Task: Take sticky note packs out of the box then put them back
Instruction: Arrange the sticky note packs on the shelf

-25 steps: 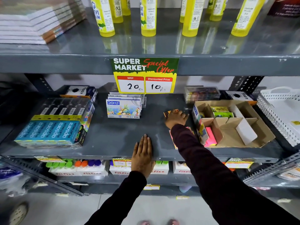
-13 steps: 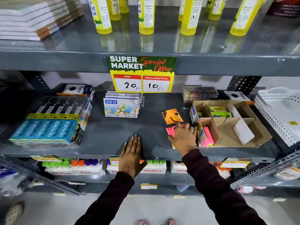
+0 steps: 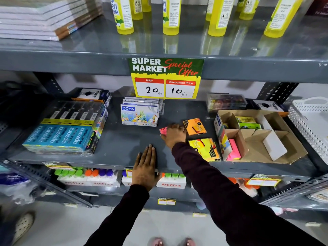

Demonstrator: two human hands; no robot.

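An open cardboard box (image 3: 294,150) with dividers lies on the right of the grey middle shelf (image 3: 115,144). Pink packs (image 3: 234,150) stand in its near left slot and green packs (image 3: 248,124) in a far slot. Outside it, an orange sticky note pack (image 3: 195,128) and a yellow and orange pack (image 3: 205,149) lie on the shelf. My right hand (image 3: 173,136) covers a pink sticky note pack (image 3: 163,130) left of the orange one, fingers curled on it. My left hand (image 3: 144,167) rests flat on the shelf's front edge.
Blue Apsara pencil boxes (image 3: 63,137) fill the shelf's left side, and Doms pastel boxes (image 3: 139,114) stand at the middle back. A price sign (image 3: 166,78) hangs from the shelf above. A white perforated basket (image 3: 310,125) is at the far right. Yellow bottles (image 3: 171,15) stand above.
My right hand came from beside the box to the left with a pink pack, which uncovers the yellow and orange pack. The left hand has stayed on the shelf edge.
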